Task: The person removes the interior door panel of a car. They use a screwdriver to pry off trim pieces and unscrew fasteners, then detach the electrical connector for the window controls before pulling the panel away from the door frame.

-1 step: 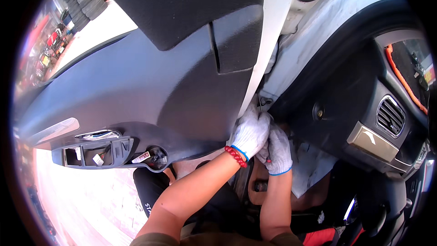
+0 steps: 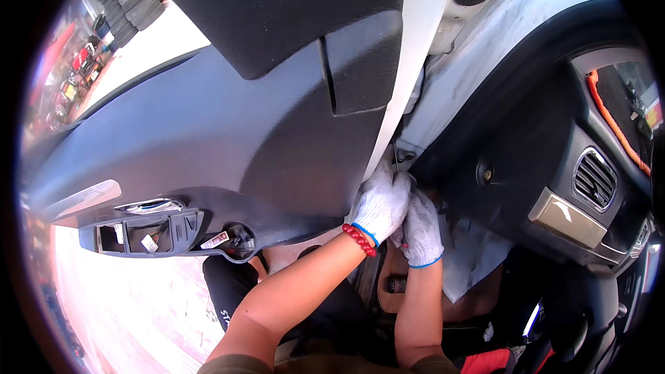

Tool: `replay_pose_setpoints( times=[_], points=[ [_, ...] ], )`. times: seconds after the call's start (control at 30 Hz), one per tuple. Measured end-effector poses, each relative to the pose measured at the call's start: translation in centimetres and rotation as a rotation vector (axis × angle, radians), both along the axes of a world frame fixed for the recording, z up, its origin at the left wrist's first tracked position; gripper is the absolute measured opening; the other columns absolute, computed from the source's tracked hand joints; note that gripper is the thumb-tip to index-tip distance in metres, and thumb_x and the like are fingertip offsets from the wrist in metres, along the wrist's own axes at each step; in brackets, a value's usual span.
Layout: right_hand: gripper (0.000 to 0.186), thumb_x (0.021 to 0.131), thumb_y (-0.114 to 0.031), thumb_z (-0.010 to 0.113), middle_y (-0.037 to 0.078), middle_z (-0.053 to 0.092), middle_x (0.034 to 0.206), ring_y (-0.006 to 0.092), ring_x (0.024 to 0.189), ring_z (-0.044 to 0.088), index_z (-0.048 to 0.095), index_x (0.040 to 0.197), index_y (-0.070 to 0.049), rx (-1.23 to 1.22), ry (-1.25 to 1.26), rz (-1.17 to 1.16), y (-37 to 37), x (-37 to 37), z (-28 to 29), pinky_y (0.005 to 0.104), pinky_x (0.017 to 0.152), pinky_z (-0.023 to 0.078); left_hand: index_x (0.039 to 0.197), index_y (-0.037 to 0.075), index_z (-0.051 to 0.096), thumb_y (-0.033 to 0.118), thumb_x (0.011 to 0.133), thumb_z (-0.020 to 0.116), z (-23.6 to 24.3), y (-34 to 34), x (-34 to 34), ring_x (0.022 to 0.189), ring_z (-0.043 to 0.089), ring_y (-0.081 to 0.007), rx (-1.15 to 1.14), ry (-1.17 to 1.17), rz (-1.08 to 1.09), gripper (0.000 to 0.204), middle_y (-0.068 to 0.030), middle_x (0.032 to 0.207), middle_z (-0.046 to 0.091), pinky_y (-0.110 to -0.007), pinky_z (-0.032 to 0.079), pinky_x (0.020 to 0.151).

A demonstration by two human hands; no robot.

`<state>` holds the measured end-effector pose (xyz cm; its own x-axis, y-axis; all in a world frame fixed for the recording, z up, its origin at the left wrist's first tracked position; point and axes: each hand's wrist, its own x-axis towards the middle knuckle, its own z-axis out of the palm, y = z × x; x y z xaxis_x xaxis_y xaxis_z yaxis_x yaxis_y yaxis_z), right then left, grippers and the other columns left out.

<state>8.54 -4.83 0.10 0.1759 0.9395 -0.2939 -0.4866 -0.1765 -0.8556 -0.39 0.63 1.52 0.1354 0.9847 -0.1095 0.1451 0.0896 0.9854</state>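
My left hand (image 2: 381,204), in a white knit glove above a red beaded bracelet, is closed at the inner edge of the open car door (image 2: 291,138), near the hinge gap. My right hand (image 2: 422,228), also gloved, is curled just right of it and slightly lower, touching or almost touching it. Whatever the fingers grip is hidden behind the gloves. A small metal fitting (image 2: 405,156) on the body shows just above them.
The door's switch housing (image 2: 159,235) holds loose connectors. Right are the dashboard side with an air vent (image 2: 594,179), an orange strip (image 2: 613,121) and the steering column (image 2: 582,305). A pale sheet (image 2: 464,256) lies in the footwell. Stacked tires (image 2: 125,0) stand outside.
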Motion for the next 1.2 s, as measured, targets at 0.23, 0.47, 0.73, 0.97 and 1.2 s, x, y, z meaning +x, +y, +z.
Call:
replay_pose_setpoints(
  times=[0.23,0.47,0.73,0.97,1.2],
  points=[
    [0.033,0.106,-0.029,0.048,0.013,0.07,0.093,0.0207,0.069,0.066,0.062,0.122,-0.003,0.237,0.76,0.119,-0.2,-0.2,-5.5,0.035,0.058,0.055,0.158,0.0,0.031,0.013,0.094,0.053,1.7,0.6,-0.7,0.113,0.066,-0.0351,0.1,0.242,-0.081,0.069,-0.026,0.123,0.067,-0.039,0.049,0.101],
    [0.035,0.109,-0.036,0.043,0.009,0.065,0.086,0.0172,0.057,0.06,0.061,0.12,-0.008,-0.026,0.718,-0.321,-0.2,-4.6,-2.9,0.0286,0.044,0.045,0.157,-0.001,0.03,0.017,0.092,0.052,3.1,0.9,-1.8,0.135,0.052,-0.0454,-0.017,0.44,-0.239,0.071,-0.0351,0.143,0.053,-0.043,0.041,0.113],
    [0.031,0.106,-0.031,0.051,0.01,0.066,0.093,0.0187,0.066,0.063,0.062,0.116,-0.003,0.132,0.407,-0.374,-0.1,-5.0,-0.8,0.0302,0.051,0.047,0.152,-0.008,0.035,0.018,0.09,0.053,4.2,1.2,-1.9,0.139,0.05,-0.0416,0.013,0.22,-0.221,0.069,-0.0375,0.145,0.05,-0.04,0.037,0.116],
    [0.053,0.109,-0.045,0.036,0.014,0.059,0.141,0.0268,0.125,0.061,0.049,0.146,-0.01,-0.08,0.748,-0.481,1.9,-7.5,-1.7,0.0408,0.103,0.053,0.142,-0.003,0.05,0.016,0.091,0.051,6.4,1.2,-0.3,0.115,0.065,-0.0453,0.098,0.767,-0.229,0.055,-0.0315,0.122,0.066,-0.048,0.051,0.101],
    [0.051,0.109,-0.043,0.039,0.015,0.06,0.14,0.0283,0.125,0.061,0.05,0.145,-0.009,-0.078,0.707,-0.321,0.9,-6.6,0.0,0.0456,0.102,0.054,0.115,-0.002,0.067,0.021,0.094,0.05,7.0,1.5,-1.4,0.108,0.067,-0.0458,0.123,0.716,-0.456,0.036,-0.03,0.112,0.069,-0.05,0.053,0.093]
  ],
)
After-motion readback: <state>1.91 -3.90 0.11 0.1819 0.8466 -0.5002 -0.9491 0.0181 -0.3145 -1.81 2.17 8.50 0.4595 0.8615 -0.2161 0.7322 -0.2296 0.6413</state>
